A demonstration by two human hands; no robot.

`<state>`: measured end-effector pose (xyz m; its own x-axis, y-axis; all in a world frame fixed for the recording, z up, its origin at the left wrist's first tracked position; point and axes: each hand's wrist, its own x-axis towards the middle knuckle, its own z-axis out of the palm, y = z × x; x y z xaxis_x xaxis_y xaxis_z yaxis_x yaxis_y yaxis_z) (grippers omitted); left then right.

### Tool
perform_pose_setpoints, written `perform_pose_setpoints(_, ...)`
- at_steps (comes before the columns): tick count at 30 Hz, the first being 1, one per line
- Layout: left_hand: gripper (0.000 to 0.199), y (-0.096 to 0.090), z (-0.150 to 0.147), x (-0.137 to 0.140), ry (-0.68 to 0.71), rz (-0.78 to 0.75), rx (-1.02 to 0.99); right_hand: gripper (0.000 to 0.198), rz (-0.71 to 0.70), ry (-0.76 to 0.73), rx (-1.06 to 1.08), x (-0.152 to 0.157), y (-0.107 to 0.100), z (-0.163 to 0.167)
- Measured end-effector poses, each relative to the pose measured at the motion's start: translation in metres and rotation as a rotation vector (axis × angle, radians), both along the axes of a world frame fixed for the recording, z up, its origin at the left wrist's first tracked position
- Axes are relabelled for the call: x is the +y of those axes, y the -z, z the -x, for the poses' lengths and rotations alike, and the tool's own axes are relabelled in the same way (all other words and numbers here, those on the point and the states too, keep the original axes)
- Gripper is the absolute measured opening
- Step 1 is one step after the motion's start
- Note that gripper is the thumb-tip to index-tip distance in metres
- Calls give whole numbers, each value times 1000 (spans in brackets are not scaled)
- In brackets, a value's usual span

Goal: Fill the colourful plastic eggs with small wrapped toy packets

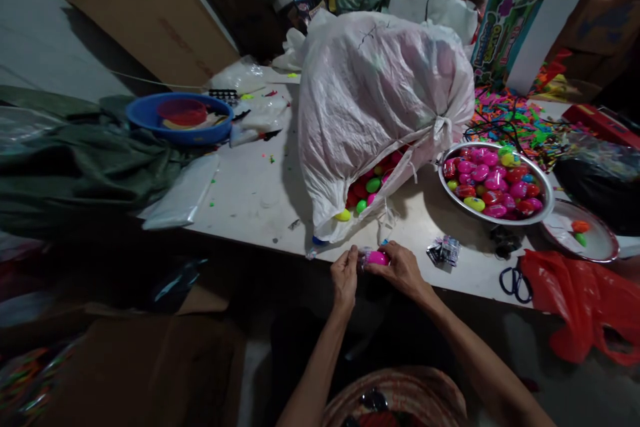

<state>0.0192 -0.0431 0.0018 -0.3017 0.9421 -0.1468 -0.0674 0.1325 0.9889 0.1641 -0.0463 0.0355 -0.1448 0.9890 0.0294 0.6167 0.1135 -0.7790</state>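
At the table's front edge, my right hand is closed around a pink plastic egg. A clear plastic wrapper covers the egg's left end, and my left hand pinches that wrapper between thumb and fingers. Just behind both hands stands a big white sack, tied at its right side. Through its torn opening show loose eggs, among them a green egg and a yellow egg. To the right, a metal bowl is heaped with wrapped eggs, mostly pink and red.
A small pile of printed sachets, scissors and a red plastic bag lie along the right front edge. A plate holds two eggs. At left are a blue basin and a stack of clear bags.
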Motion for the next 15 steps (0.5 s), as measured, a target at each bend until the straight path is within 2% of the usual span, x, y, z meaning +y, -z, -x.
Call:
perform_pose_setpoints(2,31,-2,-2,-1,38,-1,-47,36,-10,13,22,-1,2,2)
perform_pose_setpoints(5,35,-6,-7,-3,17,34,-248,34,-3,45,120,-4,9,6)
perform_pose_setpoints(9,51,-11,-11,-4,94,100,-498,38,195,135,395,-5,18,8)
perform_pose_setpoints(13,48,-12,-11,-5,128,118,-618,47,404,147,763,-4,14,3)
perform_pose_setpoints(15,46,-11,-13,-5,125,113,-660,46,433,139,860,-6,11,2)
